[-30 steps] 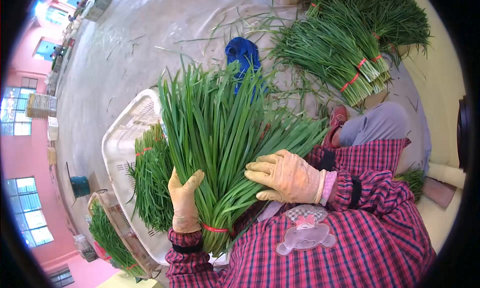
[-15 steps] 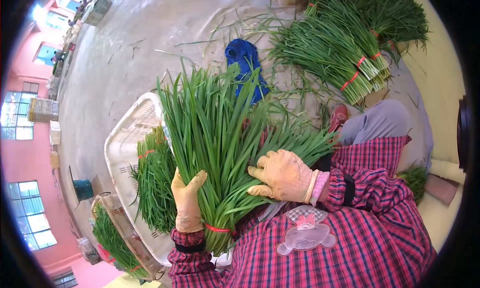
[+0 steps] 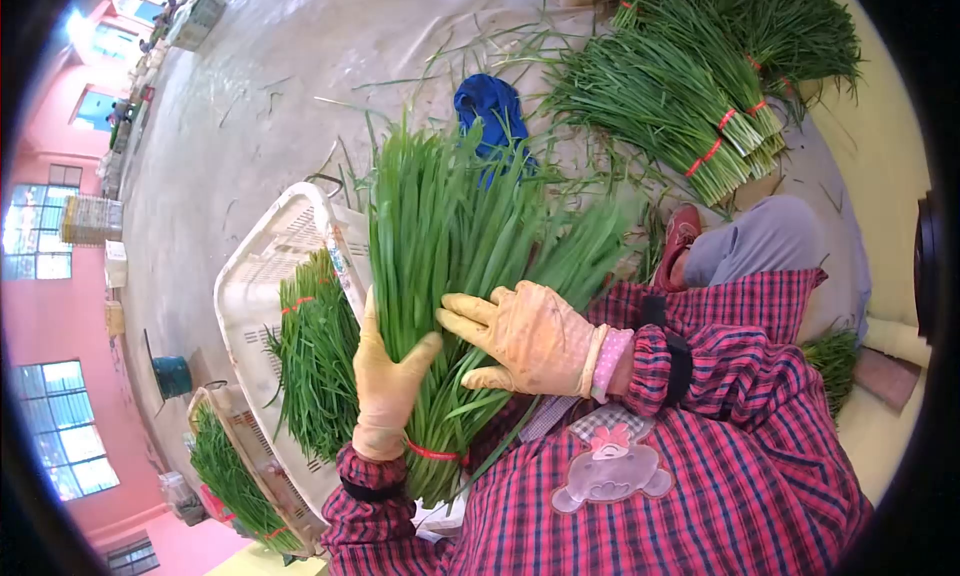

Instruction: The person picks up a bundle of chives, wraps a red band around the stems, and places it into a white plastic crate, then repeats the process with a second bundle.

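I hold an upright bunch of long green chives (image 3: 440, 246), tied near its base with a red band (image 3: 432, 453). My left hand (image 3: 385, 386), in a yellowish glove, grips the bunch from the left just above the band. My gloved right hand (image 3: 520, 336) presses against the leaves from the right, fingers spread across them. Both sleeves are red plaid.
A white plastic crate (image 3: 265, 296) at my left holds a tied chive bunch (image 3: 315, 361); a second crate (image 3: 235, 456) below it holds more. Several banded bunches (image 3: 680, 106) lie on the floor at upper right. A blue cloth (image 3: 490, 111) lies behind. My knee (image 3: 760, 241) is at right.
The splayed leaves have been gathered into a tighter, more upright bunch. My right hand slid left onto the leaves and my left hand moved up along the stems.
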{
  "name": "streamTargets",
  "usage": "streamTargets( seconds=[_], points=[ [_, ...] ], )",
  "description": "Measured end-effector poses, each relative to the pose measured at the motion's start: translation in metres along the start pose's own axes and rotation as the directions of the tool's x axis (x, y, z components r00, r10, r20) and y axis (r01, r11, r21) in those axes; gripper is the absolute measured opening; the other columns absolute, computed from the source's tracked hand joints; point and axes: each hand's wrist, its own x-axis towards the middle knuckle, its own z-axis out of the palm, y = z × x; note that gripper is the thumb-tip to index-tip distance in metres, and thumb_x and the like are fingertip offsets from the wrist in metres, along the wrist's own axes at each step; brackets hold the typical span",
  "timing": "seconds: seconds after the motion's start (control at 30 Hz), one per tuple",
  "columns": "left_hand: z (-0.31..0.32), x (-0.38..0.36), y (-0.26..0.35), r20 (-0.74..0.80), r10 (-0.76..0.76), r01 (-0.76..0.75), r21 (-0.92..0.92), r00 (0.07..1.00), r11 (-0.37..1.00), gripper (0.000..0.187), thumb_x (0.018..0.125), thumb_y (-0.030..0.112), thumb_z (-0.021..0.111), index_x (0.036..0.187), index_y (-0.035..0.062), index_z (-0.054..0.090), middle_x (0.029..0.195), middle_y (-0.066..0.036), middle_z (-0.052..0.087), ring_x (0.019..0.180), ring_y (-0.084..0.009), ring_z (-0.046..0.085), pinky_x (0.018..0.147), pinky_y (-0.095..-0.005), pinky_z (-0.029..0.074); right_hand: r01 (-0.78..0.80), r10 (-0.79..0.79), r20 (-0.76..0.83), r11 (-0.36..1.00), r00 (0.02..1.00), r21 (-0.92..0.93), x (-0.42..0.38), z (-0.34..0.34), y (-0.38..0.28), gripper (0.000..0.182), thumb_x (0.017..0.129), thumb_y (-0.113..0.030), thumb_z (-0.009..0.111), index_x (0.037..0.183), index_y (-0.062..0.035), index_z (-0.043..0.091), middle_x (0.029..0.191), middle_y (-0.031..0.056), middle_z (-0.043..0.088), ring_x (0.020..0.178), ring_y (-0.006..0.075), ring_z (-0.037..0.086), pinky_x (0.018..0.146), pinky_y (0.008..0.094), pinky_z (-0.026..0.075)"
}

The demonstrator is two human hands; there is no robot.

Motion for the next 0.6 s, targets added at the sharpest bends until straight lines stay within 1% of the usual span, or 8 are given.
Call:
streamTargets(
  seconds=[0.03, 0.07, 0.17, 0.33, 0.43, 0.5, 0.53, 0.6],
  points=[
    [-0.007, 0.003, -0.001, 0.038, -0.150, 0.155, -0.217, 0.988, 0.964, 0.067, 0.083, -0.005, 0.068, 0.142, -0.0013, 0.038, 0.125, -0.009, 0.058, 0.110, -0.0189, 0.058, 0.098, -0.0298, 0.046, -0.014, 0.015, 0.027, 1.000, 1.000, -0.023, -0.001, 0.001, 0.001, 0.065, 0.087, -0.052, 0.059, 0.127, -0.0013, 0.057, 0.131, 0.0133, 0.056, 0.092, 0.0281, 0.061, 0.076, 0.0390, 0.049],
    [-0.013, 0.004, -0.004, 0.022, -0.171, 0.171, -0.258, 0.985, 0.951, 0.048, 0.087, -0.005, 0.063, 0.132, -0.0013, 0.049, 0.115, -0.006, 0.064, 0.101, -0.0144, 0.061, 0.092, -0.0278, 0.049, -0.024, 0.025, 0.118, 1.000, 0.993, -0.009, -0.002, -0.003, 0.000, 0.062, 0.087, -0.053, 0.058, 0.118, 0.0005, 0.060, 0.124, 0.0129, 0.059, 0.092, 0.0280, 0.061, 0.077, 0.0383, 0.049],
    [-0.022, 0.002, -0.019, 0.008, -0.235, 0.217, -0.417, 0.972, 0.883, 0.042, 0.088, -0.004, 0.062, 0.129, -0.0005, 0.052, 0.115, -0.006, 0.064, 0.097, -0.0115, 0.062, 0.089, -0.0267, 0.050, -0.010, 0.010, 0.035, 1.000, 0.999, 0.013, -0.012, 0.003, 0.002, 0.058, 0.087, -0.052, 0.058, 0.114, -0.0005, 0.062, 0.116, 0.0113, 0.061, 0.092, 0.0280, 0.061, 0.078, 0.0381, 0.049],
    [-0.019, -0.004, -0.009, -0.002, -0.252, 0.226, -0.436, 0.968, 0.871, 0.039, 0.088, -0.002, 0.064, 0.126, 0.0001, 0.055, 0.110, -0.005, 0.066, 0.095, -0.0114, 0.062, 0.086, -0.0264, 0.051, 0.007, -0.006, -0.035, 1.000, 0.999, 0.022, -0.012, 0.005, 0.004, 0.058, 0.088, -0.051, 0.058, 0.115, -0.0009, 0.062, 0.115, 0.0118, 0.062, 0.095, 0.0276, 0.060, 0.079, 0.0383, 0.049],
    [-0.015, -0.006, -0.006, -0.003, -0.220, 0.193, -0.470, 0.976, 0.862, 0.038, 0.088, 0.000, 0.065, 0.125, 0.0005, 0.056, 0.109, -0.004, 0.066, 0.094, -0.0114, 0.062, 0.086, -0.0261, 0.051, -0.028, 0.022, 0.101, 0.998, 0.995, 0.050, -0.012, -0.001, 0.006, 0.058, 0.089, -0.050, 0.057, 0.118, -0.0004, 0.061, 0.116, 0.0147, 0.062, 0.097, 0.0303, 0.061, 0.080, 0.0414, 0.049],
    [-0.015, -0.007, -0.007, -0.013, -0.190, 0.166, -0.424, 0.982, 0.890, 0.038, 0.088, 0.001, 0.066, 0.125, 0.0010, 0.056, 0.111, -0.004, 0.066, 0.095, -0.0112, 0.062, 0.087, -0.0256, 0.050, 0.001, 0.016, -0.113, 0.988, 0.994, 0.154, -0.014, 0.005, 0.011, 0.052, 0.091, -0.044, 0.058, 0.127, -0.0061, 0.058, 0.102, 0.0160, 0.067, 0.081, 0.0325, 0.064, 0.071, 0.0435, 0.051],
    [-0.014, -0.007, -0.006, -0.013, -0.191, 0.167, -0.426, 0.982, 0.889, 0.038, 0.088, 0.001, 0.066, 0.125, 0.0010, 0.056, 0.111, -0.004, 0.066, 0.095, -0.0112, 0.062, 0.087, -0.0256, 0.050, 0.001, 0.016, -0.111, 0.988, 0.994, 0.153, -0.013, 0.004, 0.012, 0.052, 0.091, -0.044, 0.058, 0.127, -0.0061, 0.058, 0.102, 0.0160, 0.067, 0.081, 0.0325, 0.064, 0.071, 0.0435, 0.051],
    [-0.013, -0.007, -0.004, -0.013, -0.207, 0.181, -0.426, 0.978, 0.886, 0.039, 0.088, 0.002, 0.067, 0.125, 0.0013, 0.055, 0.113, -0.004, 0.065, 0.097, -0.0108, 0.061, 0.087, -0.0252, 0.050, -0.172, 0.210, -0.098, 0.937, 0.973, 0.304, -0.007, 0.001, 0.014, 0.044, 0.094, -0.037, 0.058, 0.129, -0.0097, 0.058, 0.077, 0.0155, 0.066, 0.066, 0.0333, 0.064, 0.061, 0.0436, 0.051]
  ],
)
